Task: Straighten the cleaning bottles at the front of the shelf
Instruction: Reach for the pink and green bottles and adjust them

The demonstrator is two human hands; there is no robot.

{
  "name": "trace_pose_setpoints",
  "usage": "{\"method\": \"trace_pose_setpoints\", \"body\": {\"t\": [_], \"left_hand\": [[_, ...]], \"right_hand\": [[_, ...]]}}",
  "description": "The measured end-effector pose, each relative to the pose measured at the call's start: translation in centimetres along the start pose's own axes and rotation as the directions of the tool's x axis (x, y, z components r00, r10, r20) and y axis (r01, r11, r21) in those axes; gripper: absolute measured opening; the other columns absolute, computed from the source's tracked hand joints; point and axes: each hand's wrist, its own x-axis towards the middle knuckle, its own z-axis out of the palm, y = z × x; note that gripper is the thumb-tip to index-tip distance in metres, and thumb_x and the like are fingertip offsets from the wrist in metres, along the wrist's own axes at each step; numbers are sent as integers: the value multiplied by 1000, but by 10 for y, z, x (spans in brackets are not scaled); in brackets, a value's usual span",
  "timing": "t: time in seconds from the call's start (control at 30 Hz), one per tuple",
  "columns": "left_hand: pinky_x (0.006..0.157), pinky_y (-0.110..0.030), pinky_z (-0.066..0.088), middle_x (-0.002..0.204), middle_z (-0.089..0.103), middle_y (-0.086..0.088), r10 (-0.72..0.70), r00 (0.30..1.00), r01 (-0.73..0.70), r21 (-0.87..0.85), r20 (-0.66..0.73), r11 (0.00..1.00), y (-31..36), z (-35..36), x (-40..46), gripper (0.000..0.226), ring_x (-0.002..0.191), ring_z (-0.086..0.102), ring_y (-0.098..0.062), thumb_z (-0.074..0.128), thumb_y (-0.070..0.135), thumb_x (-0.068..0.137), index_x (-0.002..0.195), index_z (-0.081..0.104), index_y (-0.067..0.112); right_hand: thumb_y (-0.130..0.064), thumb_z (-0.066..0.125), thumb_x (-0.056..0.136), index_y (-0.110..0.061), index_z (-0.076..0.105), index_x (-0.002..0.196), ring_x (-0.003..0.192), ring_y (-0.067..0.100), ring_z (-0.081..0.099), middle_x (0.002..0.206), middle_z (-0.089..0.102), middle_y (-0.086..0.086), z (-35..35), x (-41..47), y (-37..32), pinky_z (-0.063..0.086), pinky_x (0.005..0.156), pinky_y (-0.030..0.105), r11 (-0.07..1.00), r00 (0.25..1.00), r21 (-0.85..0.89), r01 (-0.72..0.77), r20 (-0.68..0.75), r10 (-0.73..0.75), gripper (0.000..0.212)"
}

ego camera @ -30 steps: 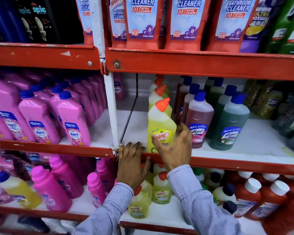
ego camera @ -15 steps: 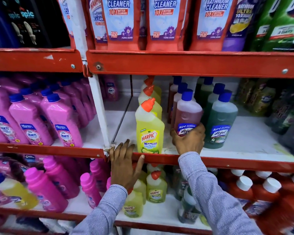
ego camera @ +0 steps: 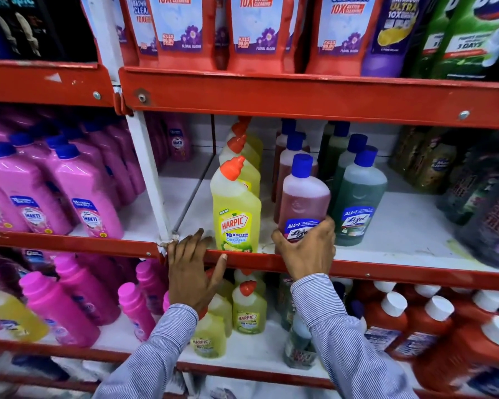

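On the middle shelf a yellow Harpic bottle with an orange cap stands upright at the front edge. Right of it is a pinkish-red Lizol bottle with a blue cap, tilted slightly, and my right hand is wrapped around its lower part. A green Lizol bottle stands just right of that. My left hand rests flat on the red shelf lip, fingers spread, holding nothing, just left of the Harpic bottle.
More yellow, red and green bottles line up behind the front ones. Pink Shakti bottles fill the left bay past a white upright post. Red pouches hang on the shelf above. Small Harpic bottles and red bottles sit below.
My right hand left the yellow Harpic bottle, moved right and gripped the pinkish-red Lizol bottle, now tilted near the front edge. My left hand stayed on the shelf lip.
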Motion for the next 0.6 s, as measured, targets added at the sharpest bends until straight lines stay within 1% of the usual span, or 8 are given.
{"method": "trace_pose_setpoints", "body": {"t": [0.13,0.23,0.3,0.33,0.4,0.5,0.53,0.6], "left_hand": [[117,-55,32,141,61,-4,3,1000,-3,6,-4,1000,1,-1,0,49,127,53,-30,50,55,89,120,64,20],[116,-55,33,140,62,-4,4,1000,-4,1,-8,1000,1,0,0,49,126,54,-30,50,55,89,120,65,20],[115,-55,33,139,63,-5,5,1000,-5,3,-12,1000,1,0,1,48,124,54,-31,51,54,88,119,65,20],[115,-55,33,138,63,-5,6,1000,-6,7,-13,1000,1,1,0,48,124,54,-31,51,54,88,118,65,19],[115,-55,33,137,63,-6,6,1000,-5,18,-15,1000,0,1,0,49,123,54,-33,50,54,88,117,66,18],[115,-54,32,135,65,-7,8,1000,-8,22,-20,1000,3,0,1,50,121,55,-34,49,54,87,117,66,17],[114,-53,32,133,65,-8,10,1000,-10,22,-23,1000,4,-1,2,50,120,56,-34,49,54,87,116,66,17],[112,-52,33,131,66,-8,12,1000,-12,24,-23,1000,5,-2,2,50,118,56,-34,50,54,87,116,67,17]], "right_hand": [[-54,80,55,-5,36,129,115,35,52,125,53,17,-9,-3,9,48,98,47,991,999,128,39,15,-41,99],[-53,65,72,-11,41,127,111,26,53,123,52,12,-24,-9,27,47,96,41,958,991,261,116,-93,-94,73],[-42,58,78,-10,43,125,111,26,50,123,50,14,-33,-4,42,43,95,36,950,979,292,107,-197,-50,59],[-36,60,78,-8,42,125,113,30,48,124,48,16,-36,4,48,41,97,36,958,970,277,77,-242,-8,58],[-31,71,73,-4,38,129,119,37,44,129,46,21,-37,26,58,41,102,44,981,964,194,-18,-257,68,70],[-36,85,62,-2,32,136,122,43,46,132,48,24,-38,57,58,43,103,51,981,977,106,-160,-124,173,98],[-39,87,58,-4,32,136,119,43,50,130,51,23,-38,64,57,46,101,52,979,979,104,-175,-88,184,102],[-41,88,55,-6,36,132,112,43,55,124,56,21,-38,70,55,51,94,53,984,984,76,-162,-58,166,99]]}}
